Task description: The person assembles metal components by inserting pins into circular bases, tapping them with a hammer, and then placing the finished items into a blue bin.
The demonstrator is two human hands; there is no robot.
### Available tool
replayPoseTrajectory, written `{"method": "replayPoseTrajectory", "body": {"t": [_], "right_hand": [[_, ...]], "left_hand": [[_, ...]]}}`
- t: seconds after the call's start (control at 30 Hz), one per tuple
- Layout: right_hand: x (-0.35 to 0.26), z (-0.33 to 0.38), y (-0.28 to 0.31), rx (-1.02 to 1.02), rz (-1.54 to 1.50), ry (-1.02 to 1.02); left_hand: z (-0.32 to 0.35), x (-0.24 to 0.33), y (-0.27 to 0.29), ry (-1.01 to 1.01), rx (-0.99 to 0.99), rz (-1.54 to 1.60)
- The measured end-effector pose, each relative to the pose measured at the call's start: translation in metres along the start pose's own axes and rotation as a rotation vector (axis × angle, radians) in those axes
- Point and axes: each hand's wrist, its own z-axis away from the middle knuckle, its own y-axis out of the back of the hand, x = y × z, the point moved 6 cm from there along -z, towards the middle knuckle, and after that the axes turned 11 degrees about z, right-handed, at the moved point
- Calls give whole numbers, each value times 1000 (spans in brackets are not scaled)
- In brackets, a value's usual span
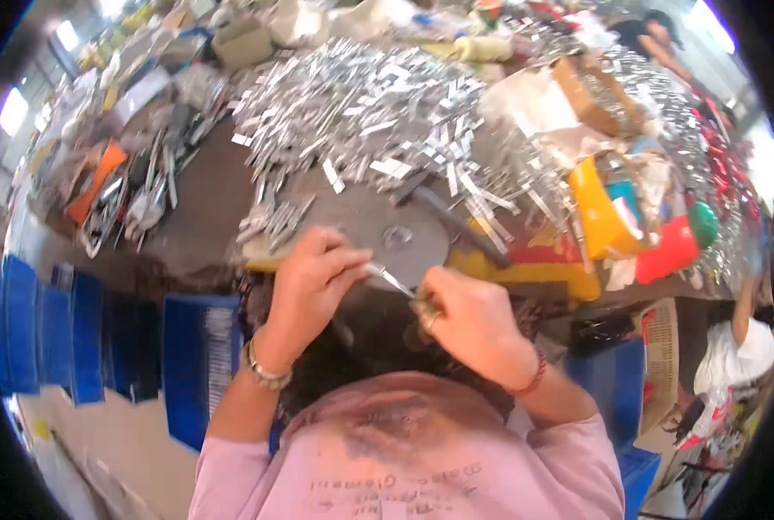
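Between my two hands, just over the table's front edge, runs a thin shiny metal strip (393, 279). My left hand (317, 273) pinches its upper left end between thumb and fingertips. At the lower right end my right hand (469, 316) is closed, its fingers curled round that end; what else they may hold is hidden. Beyond the hands a grey round disc (404, 230) with a small ring at its centre lies on the table. A dark bar (460, 225), perhaps a tool handle, slants across its right side. A small stack of metal strips (278, 221) sits left of the disc.
A large heap of silvery strips (361, 104) covers the table's middle. Tools and an orange piece (96, 182) lie at left. A yellow container (608, 212) and a red cloth (669, 251) are at right. Blue bins (200, 364) stand below the edge. Other people (738, 347) are at right.
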Motion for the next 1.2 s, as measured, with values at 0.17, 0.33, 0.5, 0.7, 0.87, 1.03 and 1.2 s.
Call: {"method": "replayPoseTrajectory", "body": {"t": [0.17, 0.33, 0.5, 0.7, 0.87, 1.03, 1.2], "right_hand": [[0, 4, -27, -436, -555, -282], [-13, 13, -50, -608, -892, -458], [-22, 22, -56, -521, -924, -430], [-38, 11, -52, -410, -697, -159], [-24, -15, -22, 125, -514, -10], [-11, -37, -22, 414, -117, 215], [17, -32, -36, 514, 34, 237]], "left_hand": [[35, -2, -2, 129, 286, 161], [60, -22, -26, 683, 225, 695], [56, -17, -33, 723, 255, 974], [67, -14, -2, 724, 402, 857], [101, -37, 73, 685, 632, 627], [206, -80, 160, 694, 933, 468], [323, -153, 211, 900, 1171, 204]]}}
